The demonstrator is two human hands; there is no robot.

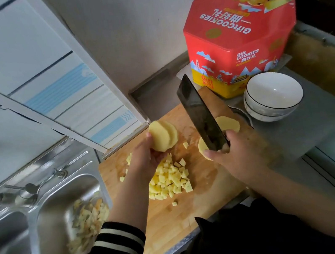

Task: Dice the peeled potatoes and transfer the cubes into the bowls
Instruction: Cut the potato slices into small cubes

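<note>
Holding a peeled potato (163, 136) up off the board (204, 178), the left hand (145, 159) has its fingers curled under and around it, and the potato shows slice lines across its top. Over on the right, the right hand (237, 155) grips the handle of a dark cleaver (198, 112), blade raised and tilted, tip pointing to the far side. Just under that blade lie two more potato pieces: one (229, 124) far of the right hand, another (202, 146) tucked against the thumb. Between the two hands, in the middle of the board, sits a heap of cubes (171, 179), with a few strays scattered left, near and far of it. The bowls (272, 96), white and stacked, stand to the far right, just off the board on the grey table (308, 125), and the top one holds nothing I can see. Behind them stands a red cookie tin (240, 35). To the left, a steel sink (43, 214) holds a pile of peelings (87, 224), with a tap (28, 190) at its far edge. Dark sleeves with pale stripes at the left cuff (119, 239) fill the near edge.
</note>
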